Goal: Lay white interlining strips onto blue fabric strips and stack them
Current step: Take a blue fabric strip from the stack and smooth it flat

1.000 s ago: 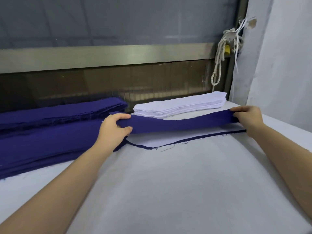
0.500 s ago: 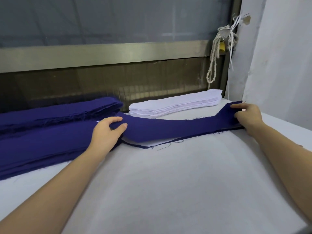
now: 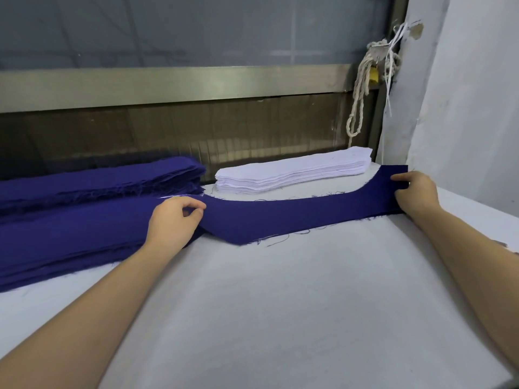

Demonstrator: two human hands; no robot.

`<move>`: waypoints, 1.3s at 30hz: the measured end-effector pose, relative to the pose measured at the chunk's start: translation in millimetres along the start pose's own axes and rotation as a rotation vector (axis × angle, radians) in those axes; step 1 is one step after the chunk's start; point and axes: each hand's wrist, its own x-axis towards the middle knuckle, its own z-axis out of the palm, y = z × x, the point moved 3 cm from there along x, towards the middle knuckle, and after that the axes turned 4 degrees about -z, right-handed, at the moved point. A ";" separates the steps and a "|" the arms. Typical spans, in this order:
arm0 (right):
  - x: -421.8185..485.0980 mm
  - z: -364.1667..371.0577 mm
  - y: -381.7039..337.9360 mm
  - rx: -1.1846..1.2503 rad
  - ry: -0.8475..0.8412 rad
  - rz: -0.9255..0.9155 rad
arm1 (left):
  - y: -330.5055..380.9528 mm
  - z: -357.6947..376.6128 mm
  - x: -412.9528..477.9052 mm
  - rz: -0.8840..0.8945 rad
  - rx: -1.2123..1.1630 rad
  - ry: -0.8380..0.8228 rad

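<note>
A long curved blue fabric strip [image 3: 295, 217] lies across the white table [image 3: 280, 318], on top of the strips stacked there. My left hand [image 3: 175, 220] pinches its left end with curled fingers. My right hand [image 3: 417, 193] holds its right end, thumb on top. Behind it sits a pile of white interlining strips [image 3: 295, 171]. At the left lie a thick pile of blue strips [image 3: 70, 237] and, behind that, a second blue pile [image 3: 106, 181]. The white strip seen earlier under the blue one is hidden.
A metal-framed window [image 3: 168, 82] runs along the table's back edge. A knotted white cord [image 3: 362, 88] hangs at its right post. A white wall [image 3: 471, 108] closes the right side. White table surface spreads in front of the strips.
The blue strip has come down from a raised, stretched hold onto the stack, covering the white interlining strip that showed beneath it. Both hands moved down with its ends.
</note>
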 end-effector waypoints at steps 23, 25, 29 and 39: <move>1.3 3.7 0.2 -0.149 -0.109 0.037 | 5.2 11.7 -4.6 0.190 0.266 -0.130; 1.9 5.1 0.9 -0.185 -0.124 0.034 | 4.7 13.9 -4.9 0.219 0.385 -0.136; 2.3 8.2 4.6 -0.356 -0.155 0.052 | 5.1 18.9 -5.2 0.262 0.509 -0.163; 2.3 13.5 8.4 -0.568 -0.207 0.182 | 7.3 30.7 -2.2 0.393 0.678 -0.204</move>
